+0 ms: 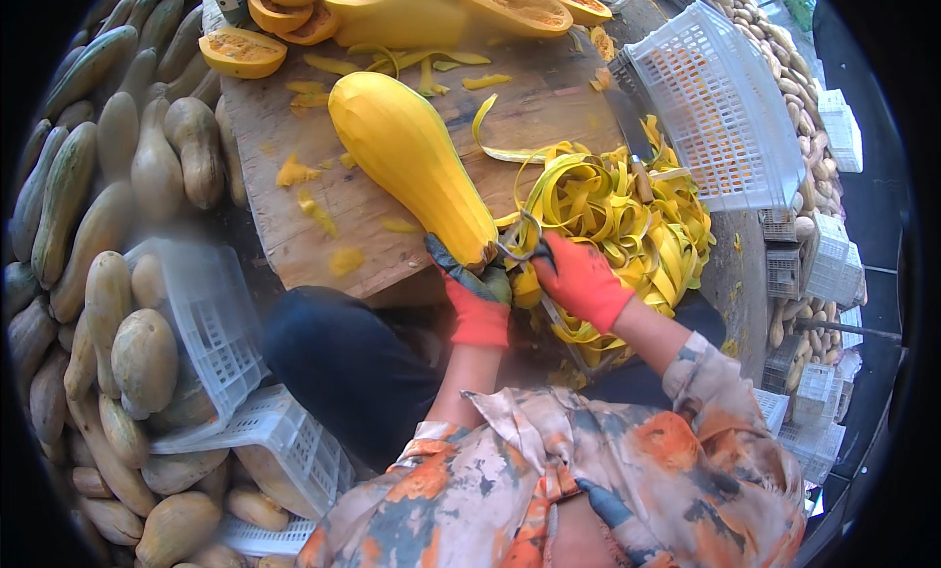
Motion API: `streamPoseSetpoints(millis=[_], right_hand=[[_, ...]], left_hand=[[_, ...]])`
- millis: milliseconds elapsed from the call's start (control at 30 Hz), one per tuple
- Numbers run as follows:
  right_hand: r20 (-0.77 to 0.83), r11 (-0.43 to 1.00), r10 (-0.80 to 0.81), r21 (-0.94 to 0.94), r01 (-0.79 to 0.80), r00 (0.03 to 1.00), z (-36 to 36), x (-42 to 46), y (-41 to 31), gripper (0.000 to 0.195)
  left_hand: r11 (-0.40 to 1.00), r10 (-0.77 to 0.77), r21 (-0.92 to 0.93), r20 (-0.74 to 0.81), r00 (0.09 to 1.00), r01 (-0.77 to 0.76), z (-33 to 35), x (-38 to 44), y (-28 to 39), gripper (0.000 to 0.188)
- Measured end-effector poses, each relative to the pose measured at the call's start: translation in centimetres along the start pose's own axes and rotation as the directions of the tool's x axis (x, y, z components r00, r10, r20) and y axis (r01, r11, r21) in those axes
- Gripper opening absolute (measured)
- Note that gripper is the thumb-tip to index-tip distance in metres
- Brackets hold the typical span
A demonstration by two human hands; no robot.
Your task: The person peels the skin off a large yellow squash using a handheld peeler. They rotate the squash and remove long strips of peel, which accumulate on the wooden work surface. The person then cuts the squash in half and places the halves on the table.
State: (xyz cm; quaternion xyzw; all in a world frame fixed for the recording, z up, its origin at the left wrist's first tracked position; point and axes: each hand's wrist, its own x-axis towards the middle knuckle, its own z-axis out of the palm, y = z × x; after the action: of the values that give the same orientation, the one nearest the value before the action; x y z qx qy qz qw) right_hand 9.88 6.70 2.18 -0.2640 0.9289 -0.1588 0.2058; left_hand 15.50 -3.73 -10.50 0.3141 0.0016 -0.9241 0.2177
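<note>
A peeled yellow squash (408, 153) lies slanted over a wooden board (294, 237), its narrow stem end toward me. My left hand (478, 292), in a red glove with dark palm coating, grips that stem end from below. In my right hand (581, 277), also gloved, is a metal peeler (518, 241), held beside the stem end; whether its blade touches the squash I cannot tell. Long curled strips of peel (588, 186) are heaped just beyond my right hand. A knife with a wooden handle (641, 182) rests on the heap.
Halved squashes (518, 9) stand along the board's far edge. Scraps of peel (316, 211) dot the wood. At right is a white plastic crate (724, 112) with orange pieces showing through. Unpeeled squashes (147, 362) and white crates (228, 333) crowd the left side.
</note>
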Motion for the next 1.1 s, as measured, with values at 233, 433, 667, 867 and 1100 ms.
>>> streamPoseSetpoints(millis=[233,433,667,867,1100], right_hand=[[-0.071,0.954,-0.205,-0.238,0.183,0.976,-3.5,21.9,-12.2,0.041],[-0.04,0.985,-0.101,-0.143,0.094,0.994,1.1,7.5,-5.0,0.031],[0.151,0.967,0.25,-0.079,-0.241,0.956,-1.1,-3.4,-2.4,0.036],[-0.257,0.976,-0.18,-0.167,0.14,0.95,-1.4,14.1,-9.1,0.033],[-0.041,0.973,0.046,-0.225,-0.054,0.998,0.8,1.6,-4.0,0.033]], left_hand=[[0.849,0.227,0.439,0.2,0.953,-0.294,-0.7,0.9,-0.2,0.06],[0.711,0.338,0.556,0.266,0.903,-0.43,0.0,-0.3,-0.1,0.061],[0.996,0.053,0.07,0.073,0.996,-0.058,-1.1,0.6,-1.0,0.063],[1.0,0.004,0.021,0.13,0.991,-0.007,-0.9,0.7,-0.7,0.065],[0.917,0.105,0.367,0.158,0.982,-0.157,-1.3,0.2,-0.4,0.064]])
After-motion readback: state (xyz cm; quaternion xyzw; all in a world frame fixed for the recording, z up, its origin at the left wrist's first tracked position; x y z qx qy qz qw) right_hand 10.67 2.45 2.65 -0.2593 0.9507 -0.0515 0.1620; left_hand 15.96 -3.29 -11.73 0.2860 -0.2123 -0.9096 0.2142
